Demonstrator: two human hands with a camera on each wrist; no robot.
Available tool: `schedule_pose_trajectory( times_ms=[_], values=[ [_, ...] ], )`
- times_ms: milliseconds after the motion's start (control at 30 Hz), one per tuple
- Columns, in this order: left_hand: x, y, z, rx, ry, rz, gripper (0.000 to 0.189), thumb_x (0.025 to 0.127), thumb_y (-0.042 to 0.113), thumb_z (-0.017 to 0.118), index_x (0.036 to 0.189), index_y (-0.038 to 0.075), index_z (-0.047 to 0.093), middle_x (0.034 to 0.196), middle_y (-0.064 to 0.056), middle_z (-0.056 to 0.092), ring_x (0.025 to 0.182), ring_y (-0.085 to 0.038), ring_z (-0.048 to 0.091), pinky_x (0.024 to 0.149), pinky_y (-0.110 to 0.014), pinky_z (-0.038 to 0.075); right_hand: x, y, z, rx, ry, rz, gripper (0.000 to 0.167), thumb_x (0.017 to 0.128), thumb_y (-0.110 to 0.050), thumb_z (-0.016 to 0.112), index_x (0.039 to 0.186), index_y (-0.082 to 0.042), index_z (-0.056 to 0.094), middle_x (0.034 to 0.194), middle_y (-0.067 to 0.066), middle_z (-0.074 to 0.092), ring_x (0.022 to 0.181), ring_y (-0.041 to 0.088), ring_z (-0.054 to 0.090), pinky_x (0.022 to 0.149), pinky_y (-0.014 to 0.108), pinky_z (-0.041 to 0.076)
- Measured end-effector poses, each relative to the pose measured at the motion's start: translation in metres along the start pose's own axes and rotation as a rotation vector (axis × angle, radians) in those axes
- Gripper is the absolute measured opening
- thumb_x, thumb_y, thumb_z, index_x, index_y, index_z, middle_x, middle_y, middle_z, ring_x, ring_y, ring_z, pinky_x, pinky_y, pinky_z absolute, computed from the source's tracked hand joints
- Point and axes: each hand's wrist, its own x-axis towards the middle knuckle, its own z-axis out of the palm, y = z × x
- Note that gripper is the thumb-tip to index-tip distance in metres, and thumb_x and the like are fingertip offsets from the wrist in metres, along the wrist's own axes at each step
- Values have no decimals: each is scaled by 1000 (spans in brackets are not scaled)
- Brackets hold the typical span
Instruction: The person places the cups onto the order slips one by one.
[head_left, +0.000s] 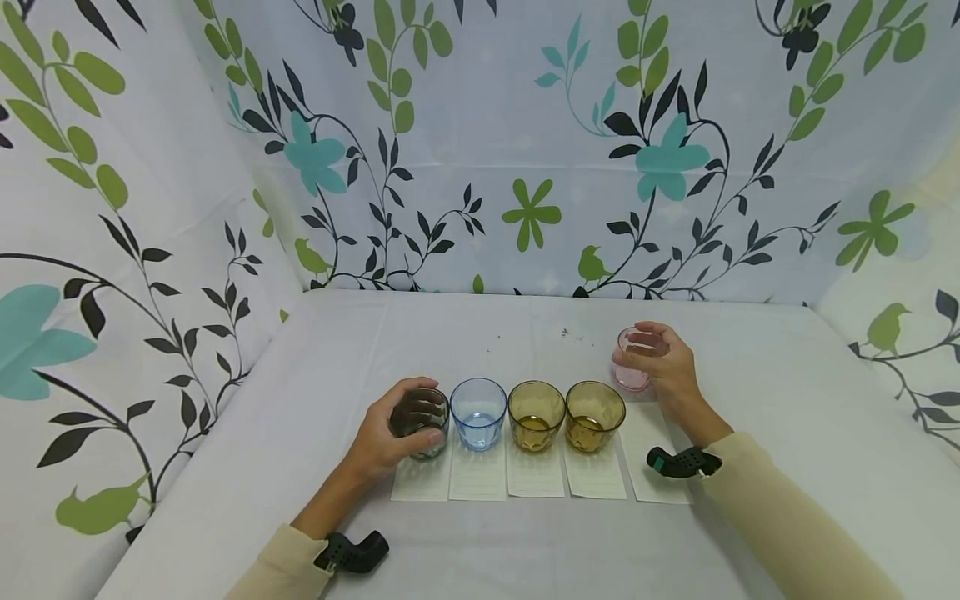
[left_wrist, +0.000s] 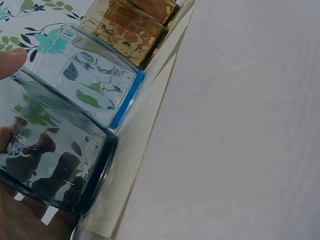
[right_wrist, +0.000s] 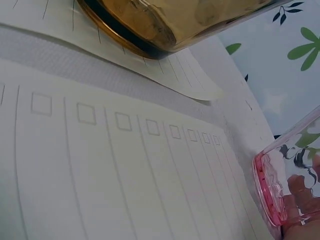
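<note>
My left hand (head_left: 390,429) is curled round a dark grey-green glass (head_left: 429,437) at the left end of a row. Its fingers show through the glass in the left wrist view. Right beside it stands a blue glass (head_left: 478,421), followed by two amber glasses, one (head_left: 536,421) left of the other (head_left: 595,421). My right hand (head_left: 671,367) grips a pink glass (head_left: 632,375) at the back right, its fingers behind the glass and thumb across the front. In the right wrist view the pink glass (right_wrist: 275,190) is near the far end of a lined paper.
Several paper slips lie side by side, one (head_left: 477,479) under the blue glass and the rightmost (head_left: 660,462) with no glass on it. A white cloth (head_left: 480,550) covers the table. Patterned curtains (head_left: 480,167) hang at the back and sides.
</note>
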Motion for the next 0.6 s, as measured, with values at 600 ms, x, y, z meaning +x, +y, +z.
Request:
schedule_pose_trajectory(
  times_ms=[600],
  values=[
    [1,-2,0,-22,-10,44,59,87,6,74,141,8,50,126,-15,61,113,-38,62,99,-39,55,0,-4,1,-105,18,-10,69,84,-4,76,144,-3,43,138,22,56,121,32,56,81,11,52]
  ],
)
